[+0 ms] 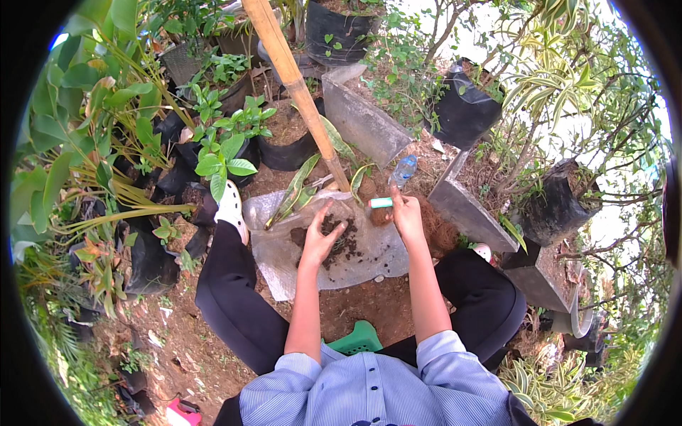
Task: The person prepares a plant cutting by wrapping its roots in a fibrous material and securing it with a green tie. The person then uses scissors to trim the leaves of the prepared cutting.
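My right hand (408, 209) grips a small mint-green handle or tube (380, 203); the rest of it is hidden in my fingers. Thumb and fingers spread, my left hand (319, 238) is over dark soil crumbs (349, 247) and holds nothing that I can see. The soil lies on a translucent plastic sheet (282, 266) spread on the ground between my feet. Long variegated leaves (295, 191) rest on the sheet's far left part. Brown coconut fibre (439, 229) is heaped just right of my right hand. Beyond that hand lies a clear plastic bottle (403, 170).
A bamboo pole (295, 80) slants down to the sheet's far edge. Black plant bags (152, 261) crowd the left, with more bags (466, 106) at right. Concrete slabs (367, 120) stand beyond the sheet. A green plastic stool (356, 338) is beneath me; a pink object (183, 412) lies lower left.
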A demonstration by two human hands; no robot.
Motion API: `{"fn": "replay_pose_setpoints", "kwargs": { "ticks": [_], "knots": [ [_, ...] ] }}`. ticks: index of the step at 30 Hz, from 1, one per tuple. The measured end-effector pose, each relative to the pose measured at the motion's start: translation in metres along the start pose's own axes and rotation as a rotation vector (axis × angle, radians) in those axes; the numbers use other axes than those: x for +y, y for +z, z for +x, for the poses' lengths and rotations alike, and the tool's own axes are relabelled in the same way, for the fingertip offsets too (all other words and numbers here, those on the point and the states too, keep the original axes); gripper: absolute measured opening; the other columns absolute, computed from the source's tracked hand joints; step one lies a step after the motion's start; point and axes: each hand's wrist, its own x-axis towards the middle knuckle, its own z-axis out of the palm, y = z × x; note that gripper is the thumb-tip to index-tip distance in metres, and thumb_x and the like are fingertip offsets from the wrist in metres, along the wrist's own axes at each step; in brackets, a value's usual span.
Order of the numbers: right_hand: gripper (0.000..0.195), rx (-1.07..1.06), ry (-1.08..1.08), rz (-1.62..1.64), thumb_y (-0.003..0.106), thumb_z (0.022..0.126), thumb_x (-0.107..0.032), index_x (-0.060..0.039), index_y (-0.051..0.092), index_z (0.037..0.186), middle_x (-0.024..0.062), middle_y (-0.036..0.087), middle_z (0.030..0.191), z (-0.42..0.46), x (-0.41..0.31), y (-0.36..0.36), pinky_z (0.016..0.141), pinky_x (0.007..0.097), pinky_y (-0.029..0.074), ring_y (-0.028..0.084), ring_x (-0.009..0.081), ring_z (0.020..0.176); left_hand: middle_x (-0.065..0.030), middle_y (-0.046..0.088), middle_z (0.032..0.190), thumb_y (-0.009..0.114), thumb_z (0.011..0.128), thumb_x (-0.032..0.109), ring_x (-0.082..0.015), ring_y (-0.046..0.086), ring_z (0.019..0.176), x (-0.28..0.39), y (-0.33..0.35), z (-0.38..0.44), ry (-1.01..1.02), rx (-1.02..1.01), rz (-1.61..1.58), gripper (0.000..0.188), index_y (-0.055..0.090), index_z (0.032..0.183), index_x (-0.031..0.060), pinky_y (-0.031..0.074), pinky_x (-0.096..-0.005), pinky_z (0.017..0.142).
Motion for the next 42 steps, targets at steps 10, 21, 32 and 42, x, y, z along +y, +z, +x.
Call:
{"fn": "replay_pose_setpoints", "kwargs": {
  "ticks": [10,21,32,42],
  "knots": [
    [0.063,-0.091,-0.043,-0.107,0.047,0.086,-0.049,0.001,0.05,0.049,0.0055,0.047,0.042,0.003,0.011,0.008,0.04,0.0257,0.039,0.051,0.0126,0.04,-0.0059,0.059,0.081,0.057,0.082,0.001,-0.0148,0.059,0.072,-0.019,0.008,-0.004,-0.129,-0.025,-0.406,0.007,0.054,0.087,-0.0024,0.048,-0.028,0.071],
    [0.028,0.058,-0.091,0.124,0.058,0.085,-0.026,0.0021,0.056,0.086,0.0064,0.061,0.072,0.014,0.008,-0.018,0.053,0.0215,0.042,0.057,0.0085,0.063,-0.0055,0.06,0.081,0.06,0.081,0.003,-0.0147,0.06,0.073,-0.05,-0.03,0.007,-0.128,0.412,-0.39,0.009,0.054,0.087,-0.0014,0.046,-0.0241,0.068],
    [0.024,-0.275,-0.052,0.364,0.049,0.089,-0.017,-0.0006,0.044,0.107,0.0095,0.063,0.085,-0.005,-0.001,0.013,0.064,0.0245,0.042,0.057,0.0116,0.07,-0.0134,0.046,0.124,0.063,0.078,0.018,-0.0244,0.04,0.118,-0.034,-0.014,0.001,-0.059,0.282,0.252,0.046,0.047,0.118,0.0025,0.029,-0.0343,0.099],
    [0.032,-0.28,-0.147,0.161,0.054,0.086,-0.013,0.0007,0.048,0.113,0.0074,0.053,0.108,-0.006,0.023,0.036,0.09,0.0289,0.035,0.047,0.0163,0.104,-0.0004,0.054,0.078,0.051,0.088,0.01,-0.0075,0.049,0.072,-0.009,0.026,-0.011,-0.155,-0.203,-0.124,0.014,0.053,0.098,0.0006,0.041,-0.0232,0.066]
  ]
}}
